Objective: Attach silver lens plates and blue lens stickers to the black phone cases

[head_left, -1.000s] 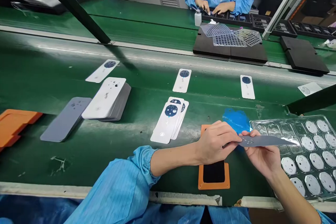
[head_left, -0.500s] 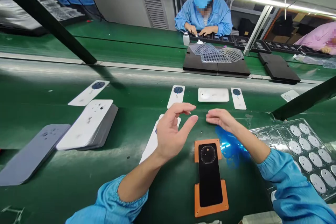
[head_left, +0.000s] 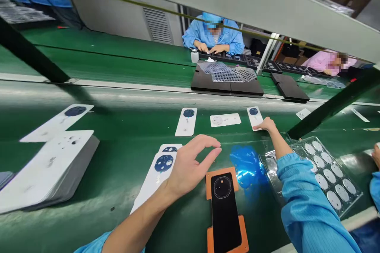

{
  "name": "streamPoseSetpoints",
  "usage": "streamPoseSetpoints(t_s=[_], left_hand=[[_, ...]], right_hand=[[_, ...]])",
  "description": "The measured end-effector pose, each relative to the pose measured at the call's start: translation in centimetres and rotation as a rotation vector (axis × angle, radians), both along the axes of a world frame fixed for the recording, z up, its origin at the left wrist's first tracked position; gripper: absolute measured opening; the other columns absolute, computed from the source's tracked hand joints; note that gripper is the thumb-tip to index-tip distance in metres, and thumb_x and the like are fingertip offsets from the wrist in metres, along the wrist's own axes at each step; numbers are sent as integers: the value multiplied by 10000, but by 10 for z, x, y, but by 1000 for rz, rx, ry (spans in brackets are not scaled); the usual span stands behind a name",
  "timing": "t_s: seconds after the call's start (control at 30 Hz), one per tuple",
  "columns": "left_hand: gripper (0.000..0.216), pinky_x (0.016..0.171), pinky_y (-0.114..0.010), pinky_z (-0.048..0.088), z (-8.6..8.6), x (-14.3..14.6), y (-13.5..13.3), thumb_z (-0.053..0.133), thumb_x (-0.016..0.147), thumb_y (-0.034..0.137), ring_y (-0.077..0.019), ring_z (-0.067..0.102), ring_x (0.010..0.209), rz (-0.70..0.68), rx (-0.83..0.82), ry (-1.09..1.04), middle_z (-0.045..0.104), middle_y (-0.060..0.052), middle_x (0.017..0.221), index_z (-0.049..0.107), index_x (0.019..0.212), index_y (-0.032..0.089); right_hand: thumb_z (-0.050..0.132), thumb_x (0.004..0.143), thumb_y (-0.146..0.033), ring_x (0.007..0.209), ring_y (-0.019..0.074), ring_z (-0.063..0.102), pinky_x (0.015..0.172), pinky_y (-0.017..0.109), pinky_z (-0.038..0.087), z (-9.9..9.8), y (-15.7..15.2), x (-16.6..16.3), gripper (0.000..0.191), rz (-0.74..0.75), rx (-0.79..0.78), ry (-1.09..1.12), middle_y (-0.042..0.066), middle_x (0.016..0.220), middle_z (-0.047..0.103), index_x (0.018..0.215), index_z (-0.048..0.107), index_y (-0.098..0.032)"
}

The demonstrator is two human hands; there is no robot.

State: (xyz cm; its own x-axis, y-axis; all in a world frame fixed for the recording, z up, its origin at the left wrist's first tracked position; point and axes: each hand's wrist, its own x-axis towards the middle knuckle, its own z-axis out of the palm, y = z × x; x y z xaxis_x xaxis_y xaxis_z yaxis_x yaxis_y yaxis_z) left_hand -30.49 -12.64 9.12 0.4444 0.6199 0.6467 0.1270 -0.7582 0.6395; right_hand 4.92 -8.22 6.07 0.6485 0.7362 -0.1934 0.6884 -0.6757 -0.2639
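Note:
My left hand (head_left: 190, 166) hovers open above the green belt, fingers loosely curved, holding nothing. It hangs between a small stack of white back covers with blue round films (head_left: 157, 170) and an orange jig with a black insert (head_left: 224, 209). My right hand (head_left: 266, 124) reaches far forward, fingertips touching a white back cover (head_left: 254, 117) on the belt. A sideways white cover (head_left: 225, 119) lies just left of it. Another white cover (head_left: 186, 121) lies further left.
A clear tray of round lens pieces (head_left: 326, 174) sits at right, with crumpled blue film (head_left: 246, 164) beside it. A thick stack of white covers (head_left: 44, 170) lies at left. Across the line, a person in blue (head_left: 212, 37) works over black trays (head_left: 227, 81). A dark strut (head_left: 332, 104) crosses at right.
I let go of the grey cover I held with both hands. My right hand moved forward to a white cover on the belt; my left hand stayed open. The view tilted up.

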Motion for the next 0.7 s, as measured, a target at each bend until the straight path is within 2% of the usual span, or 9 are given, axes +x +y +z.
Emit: streamPoseSetpoints(t_s=[0.1, 0.23, 0.3, 0.37, 0.43, 0.47, 0.57, 0.63, 0.7], left_hand=[[177, 873, -349, 573, -10, 6, 6, 623, 925, 195, -211, 675, 1006, 79, 155, 125, 700, -62, 1069, 629, 1101, 214], [560, 1052, -555, 464, -32, 30, 6, 693, 876, 293, -380, 502, 1332, 163, 303, 273, 519, -194, 1429, 495, 1388, 180], [539, 1035, -543, 472, -44, 44, -1, 676, 877, 281, -384, 526, 1313, 14, 317, 306, 568, -172, 1396, 517, 1386, 204], [347, 921, -417, 547, -51, 53, -11, 606, 911, 231, -297, 684, 1090, -241, 276, 292, 715, -86, 1176, 626, 1257, 259], [211, 707, -287, 566, -53, 55, -18, 569, 931, 223, -201, 729, 780, -408, 145, 252, 764, -13, 938, 706, 1080, 280], [165, 590, -248, 537, -52, 54, -20, 583, 927, 245, -166, 697, 646, -422, 57, 227, 759, 10, 839, 728, 997, 277], [107, 395, -225, 423, -46, 45, -17, 692, 858, 334, -133, 594, 465, -201, -207, 136, 720, 45, 655, 763, 821, 263], [114, 431, -257, 490, -43, 39, -12, 783, 774, 380, -174, 646, 537, 34, -379, 77, 743, 49, 684, 780, 799, 269], [196, 629, -377, 619, -43, 35, -6, 835, 717, 398, -253, 720, 767, 179, -558, 0, 780, 52, 859, 786, 880, 300]], right_hand=[[735, 811, -315, 997, 291, 641, 821, 326, 470, 21, -25, -12, 263, 140, 79, -44, 154, 986, 693, 968, 682, -111], [652, 915, -381, 1029, 200, 594, 899, 278, 416, 55, -101, -47, 165, 421, 177, -42, 49, 992, 679, 925, 690, -221], [575, 968, -421, 918, 191, 595, 828, 294, 437, 72, -147, -65, 239, 898, 287, -25, 47, 884, 659, 909, 697, -224], [478, 1019, -393, 853, 182, 591, 782, 300, 450, 84, -191, -74, 266, 1031, 336, -55, 43, 860, 643, 984, 685, -229], [500, 1007, -405, 868, 195, 600, 770, 315, 468, 82, -234, -68, 250, 888, 310, -120, 56, 930, 650, 1091, 649, -222], [541, 985, -410, 880, 205, 606, 763, 322, 478, 76, -255, -61, 248, 771, 266, -151, 63, 964, 652, 1111, 635, -219], [653, 910, -326, 803, 211, 624, 694, 323, 492, 37, -313, -36, 121, 563, 9, -136, 42, 901, 645, 978, 651, -226], [742, 827, -273, 779, 214, 641, 671, 323, 502, 7, -342, -29, 151, 502, -128, -75, 26, 886, 636, 945, 658, -228], [783, 774, -257, 771, 211, 645, 645, 320, 509, -16, -361, -33, 295, 425, -169, -34, 25, 935, 625, 1037, 650, -235]])
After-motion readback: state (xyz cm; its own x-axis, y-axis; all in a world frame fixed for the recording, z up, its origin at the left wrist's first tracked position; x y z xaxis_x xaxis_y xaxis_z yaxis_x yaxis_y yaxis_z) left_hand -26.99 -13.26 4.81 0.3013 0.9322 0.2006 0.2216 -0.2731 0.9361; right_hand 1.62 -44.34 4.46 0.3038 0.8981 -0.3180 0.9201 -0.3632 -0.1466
